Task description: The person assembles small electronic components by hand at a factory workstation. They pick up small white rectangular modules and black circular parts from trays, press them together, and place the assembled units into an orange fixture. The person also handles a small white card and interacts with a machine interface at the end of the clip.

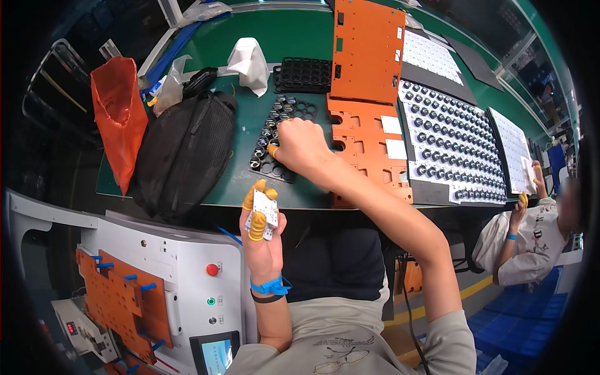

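Observation:
My left hand (pixel 267 253), with yellow finger cots and a blue wrist strap, is raised in front of the table's near edge. Its fingers and thumb close around a small white block-shaped part (pixel 265 211) with tiny holes. My right hand (pixel 304 145) reaches over a black tray with round holes (pixel 289 174); many of its holes hold small dark, shiny round pieces (pixel 261 152). The right fingers are curled down at the tray, one in a yellow cot. What they pinch, if anything, is hidden beneath the hand.
Orange fixture plates (pixel 365 56) and a white board with rows of black round parts (pixel 459 144) lie to the right. A black mesh bag (pixel 187 153) and an orange bag (pixel 117 119) sit left. A machine with a red button (pixel 212 269) stands lower left. A co-worker (pixel 525 240) sits right.

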{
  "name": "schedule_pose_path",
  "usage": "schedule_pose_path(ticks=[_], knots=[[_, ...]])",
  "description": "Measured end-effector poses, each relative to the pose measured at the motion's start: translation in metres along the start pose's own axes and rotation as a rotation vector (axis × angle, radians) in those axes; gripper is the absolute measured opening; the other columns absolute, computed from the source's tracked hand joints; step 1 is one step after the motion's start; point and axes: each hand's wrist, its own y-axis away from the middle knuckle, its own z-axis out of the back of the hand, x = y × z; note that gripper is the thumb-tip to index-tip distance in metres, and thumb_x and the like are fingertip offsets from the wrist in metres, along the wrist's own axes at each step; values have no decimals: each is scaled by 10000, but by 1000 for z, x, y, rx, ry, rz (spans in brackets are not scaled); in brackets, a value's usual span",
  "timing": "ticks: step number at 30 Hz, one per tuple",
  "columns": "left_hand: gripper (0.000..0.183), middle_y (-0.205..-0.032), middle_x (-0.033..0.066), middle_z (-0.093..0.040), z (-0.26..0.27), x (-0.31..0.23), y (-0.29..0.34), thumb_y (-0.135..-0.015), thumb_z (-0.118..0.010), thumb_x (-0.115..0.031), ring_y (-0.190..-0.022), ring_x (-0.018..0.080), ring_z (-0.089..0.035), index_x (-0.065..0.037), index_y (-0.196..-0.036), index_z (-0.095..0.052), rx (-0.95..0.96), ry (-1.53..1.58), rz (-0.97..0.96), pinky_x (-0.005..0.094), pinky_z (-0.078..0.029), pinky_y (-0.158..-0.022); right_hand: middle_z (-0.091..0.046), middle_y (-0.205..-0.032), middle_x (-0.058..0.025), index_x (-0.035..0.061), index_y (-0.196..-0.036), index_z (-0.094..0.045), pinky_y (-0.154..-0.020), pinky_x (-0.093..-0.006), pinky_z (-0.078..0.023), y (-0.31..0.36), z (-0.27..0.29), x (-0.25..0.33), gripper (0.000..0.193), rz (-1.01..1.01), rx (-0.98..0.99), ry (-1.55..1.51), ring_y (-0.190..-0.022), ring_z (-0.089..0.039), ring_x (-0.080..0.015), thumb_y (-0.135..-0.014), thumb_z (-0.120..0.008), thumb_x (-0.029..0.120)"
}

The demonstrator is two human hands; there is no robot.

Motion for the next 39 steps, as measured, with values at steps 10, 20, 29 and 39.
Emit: schedule_pose_path(ticks=[10,20,29,39], knots=[[751,-1343,167,-590,-15,-12,1,-784,-864,-260,-1015,162,-624,-24,-1386,-482,69,-120,-87,275,-524,-802,-588,-730,-73,1,-895,-683,-563,-313,-468,75,86,7,222,222,201,-861,-580,-539,-177,-763,-772,155],[627,-1322,202,-617,-36,-5,18,-729,-880,-44,-1112,193,-648,-6,-1273,-570,205,-614,-420,308,-540,-929,-484,-651,-37,20,-992,-713,-517,-286,-384,106,111,-6,247,204,308,-557,-561,-473,-119,-765,-777,95],[563,-1212,188,-685,-53,1,23,-693,-893,-55,-975,241,-703,-34,-1193,-637,207,-989,-510,315,-568,-798,-562,-659,-155,-31,-947,-709,-568,-439,-411,115,132,-13,320,129,358,-423,-605,-559,-321,-791,-766,243],[558,-1220,219,-672,-52,15,21,-700,-882,-43,-1035,305,-697,-24,-1198,-631,283,-968,-541,359,-560,-878,-560,-659,-96,15,-957,-699,-543,-373,-420,129,129,-29,270,125,345,-388,-586,-559,-241,-790,-778,211]])
